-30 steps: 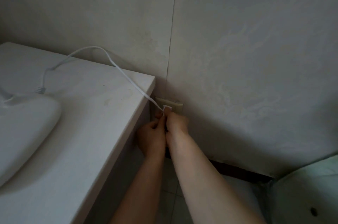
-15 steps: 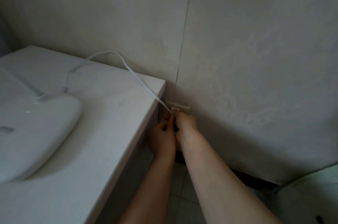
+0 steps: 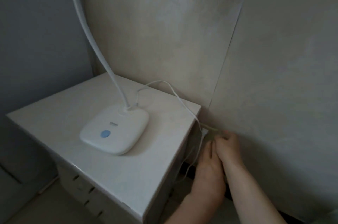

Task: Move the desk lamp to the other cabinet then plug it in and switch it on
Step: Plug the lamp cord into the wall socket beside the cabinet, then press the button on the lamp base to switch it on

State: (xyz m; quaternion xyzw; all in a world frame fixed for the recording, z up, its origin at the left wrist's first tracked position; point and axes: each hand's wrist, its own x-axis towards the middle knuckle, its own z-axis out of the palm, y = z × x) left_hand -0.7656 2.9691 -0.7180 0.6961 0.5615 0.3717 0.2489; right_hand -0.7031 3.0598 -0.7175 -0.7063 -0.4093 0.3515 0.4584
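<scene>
The white desk lamp (image 3: 117, 130) stands on the white cabinet (image 3: 150, 172), its base showing a round blue button and its neck curving up out of view. Its white power cord (image 3: 175, 94) loops over the cabinet's right edge to the plug (image 3: 204, 131) at the wall socket (image 3: 212, 128). My left hand (image 3: 210, 167) sits just below the plug, fingers together and pointing up. Beside it, my right hand (image 3: 229, 148) curls its fingertips by the socket's right end. Blur hides whether either hand still grips the plug or cord.
The cabinet stands in a corner, with a pale wall (image 3: 274, 59) behind and to the right and a grey panel (image 3: 36, 50) to its left. Drawer fronts (image 3: 82, 189) face down-left. A slack length of cord (image 3: 192, 165) hangs between cabinet and wall.
The view has pulled back and up, bringing the whole lamp base and cabinet into sight. My hands, earlier pinched together on the plug at the socket, now sit slightly below and right of it.
</scene>
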